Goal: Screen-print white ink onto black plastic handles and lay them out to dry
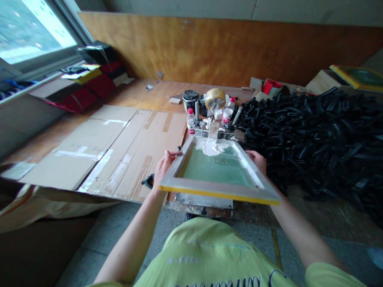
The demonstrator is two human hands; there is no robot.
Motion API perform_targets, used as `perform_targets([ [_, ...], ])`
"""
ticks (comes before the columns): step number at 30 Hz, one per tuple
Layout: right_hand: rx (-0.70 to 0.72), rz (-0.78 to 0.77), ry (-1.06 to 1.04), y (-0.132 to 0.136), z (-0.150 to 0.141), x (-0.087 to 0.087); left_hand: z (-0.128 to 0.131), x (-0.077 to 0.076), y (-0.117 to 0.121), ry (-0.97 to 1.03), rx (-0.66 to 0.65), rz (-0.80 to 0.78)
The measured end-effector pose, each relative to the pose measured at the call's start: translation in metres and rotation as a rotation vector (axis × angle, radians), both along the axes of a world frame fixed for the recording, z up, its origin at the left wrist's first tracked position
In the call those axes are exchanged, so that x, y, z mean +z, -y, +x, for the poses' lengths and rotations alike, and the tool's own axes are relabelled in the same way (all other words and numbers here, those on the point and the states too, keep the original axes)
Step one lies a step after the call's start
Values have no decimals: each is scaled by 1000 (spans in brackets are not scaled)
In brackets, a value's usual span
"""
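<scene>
A screen-printing frame with green mesh is in front of me, its near edge yellow underneath. My left hand grips its left side, thumb and fingers closed on the rim. On the right side my right hand holds the opposite rim, its fingers partly hidden by the frame. White paste lies at the far end of the mesh, where a squeegee stands in it. Beneath the near edge shows a metal plate. A black plastic piece lies beside my left wrist.
A large heap of black plastic parts covers the right. Cardboard sheets lie at left. Behind the frame stand a paint tub, a tape roll and two bottles, one a red-capped bottle. Another frame rests far right.
</scene>
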State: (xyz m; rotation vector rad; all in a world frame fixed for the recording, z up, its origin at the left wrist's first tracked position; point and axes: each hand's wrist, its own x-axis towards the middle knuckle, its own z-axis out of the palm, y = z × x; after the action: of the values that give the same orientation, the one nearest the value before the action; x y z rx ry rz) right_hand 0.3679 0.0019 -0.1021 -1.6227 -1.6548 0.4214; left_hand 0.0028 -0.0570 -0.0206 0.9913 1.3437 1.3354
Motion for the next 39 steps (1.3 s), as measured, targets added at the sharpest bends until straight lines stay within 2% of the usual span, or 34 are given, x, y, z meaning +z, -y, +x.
perform_targets([
  [1, -21, 31, 18, -10, 0, 6, -4, -12, 10, -14, -56, -87],
  [3, 14, 130, 101, -29, -18, 20, -8, -41, 26, -18, -142, -215],
  [6, 205, 240, 326, -55, -70, 39, -5, -84, 37, -24, -162, -251],
  [8, 287, 182, 469, -68, -102, 44, -3, -106, 37, -72, -145, -236],
  [10, 345, 45, 573, -73, -121, 42, -2, -119, 36, -118, -147, -231],
  [13, 405, -86, 656, -61, -126, 32, -3, -126, 35, -126, -165, -241],
  [16, 573, -34, 671, -33, -114, 27, -5, -127, 36, -114, -159, -224],
  [18, 744, 9, 657, -18, -105, 29, -4, -128, 37, -126, -151, -216],
  [20, 850, 5, 626, -14, -100, 34, -3, -127, 37, -143, -145, -220],
  [21, 852, -4, 604, -15, -100, 37, -3, -126, 37, -146, -141, -225],
  [23, 764, 11, 555, -20, -103, 37, -3, -124, 37, -133, -138, -234],
  [26, 655, 107, 513, -18, -107, 28, -3, -121, 37, -103, -137, -251],
  [29, 724, 128, 495, -8, -103, 21, -3, -118, 38, -103, -122, -267],
  [31, 719, 88, 478, -9, -102, 24, -4, -113, 38, -102, -114, -274],
  [34, 574, 25, 463, -33, -111, 42, -5, -91, 37, -53, -123, -284],
  [37, 417, 6, 470, -71, -112, 64, -6, -53, 31, 18, -113, -259],
  [39, 307, 11, 444, -92, -95, 76, -4, -26, 21, 54, -106, -222],
])
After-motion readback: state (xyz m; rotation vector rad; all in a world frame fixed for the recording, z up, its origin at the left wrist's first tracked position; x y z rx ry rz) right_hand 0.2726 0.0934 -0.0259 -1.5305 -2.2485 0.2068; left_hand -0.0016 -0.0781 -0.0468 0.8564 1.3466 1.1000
